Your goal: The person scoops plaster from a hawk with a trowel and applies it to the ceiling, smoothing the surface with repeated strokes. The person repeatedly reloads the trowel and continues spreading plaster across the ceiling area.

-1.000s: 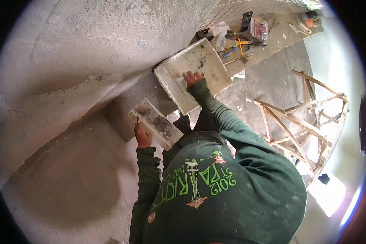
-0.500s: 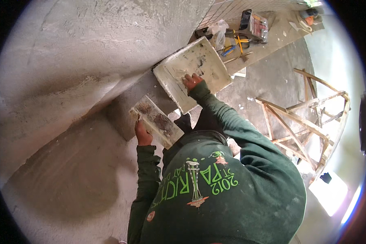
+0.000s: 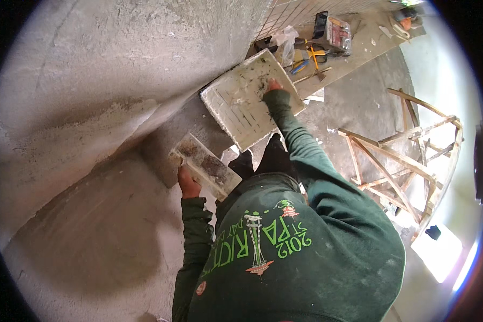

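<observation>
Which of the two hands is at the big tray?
The right hand, over the tray; what it holds, if anything, can't be told. The left hand instead holds the smaller oblong piece.

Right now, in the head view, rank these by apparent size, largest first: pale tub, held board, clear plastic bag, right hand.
1. Pale tub
2. Held board
3. Clear plastic bag
4. Right hand, as far as it shows

Blown-out glare [image 3: 437, 252] at right, soft shadow [image 3: 91, 241] lower left, black fisheye rim [image 3: 0, 27], bent edges
</observation>
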A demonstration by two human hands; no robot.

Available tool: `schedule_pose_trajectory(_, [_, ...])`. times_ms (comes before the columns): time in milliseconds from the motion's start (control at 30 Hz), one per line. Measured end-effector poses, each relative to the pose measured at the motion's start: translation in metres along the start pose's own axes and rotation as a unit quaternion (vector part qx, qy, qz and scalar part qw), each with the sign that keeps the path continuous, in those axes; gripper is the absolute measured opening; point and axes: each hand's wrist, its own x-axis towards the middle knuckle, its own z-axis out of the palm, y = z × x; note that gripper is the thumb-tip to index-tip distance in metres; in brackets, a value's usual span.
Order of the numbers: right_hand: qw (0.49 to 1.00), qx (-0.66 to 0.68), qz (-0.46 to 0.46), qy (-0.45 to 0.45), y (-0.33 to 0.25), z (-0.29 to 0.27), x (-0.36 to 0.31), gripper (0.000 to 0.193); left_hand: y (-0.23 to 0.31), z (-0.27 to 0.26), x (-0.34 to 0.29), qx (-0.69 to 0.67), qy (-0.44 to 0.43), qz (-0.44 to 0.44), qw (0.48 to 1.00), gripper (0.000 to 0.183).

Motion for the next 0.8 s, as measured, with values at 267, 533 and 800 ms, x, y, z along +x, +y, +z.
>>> schedule_pose_trajectory(267, [0.988,0.071,-0.13,-0.052,-0.11,-0.018,-0.059,0.024,0.015,0.001,0.005,0.058,-0.002,0.043,0.997,0.047])
schedule_pose_trajectory(533, [0.982,0.125,-0.113,0.08,-0.085,-0.025,-0.073,0.025,-0.003,-0.008,-0.003,0.138,-0.029,0.037,0.989,0.053])
schedule_pose_trajectory(800, [0.995,0.064,-0.007,0.08,-0.026,0.013,0.016,0.016,0.019,0.001,-0.004,-0.089,0.015,-0.091,0.992,0.054])
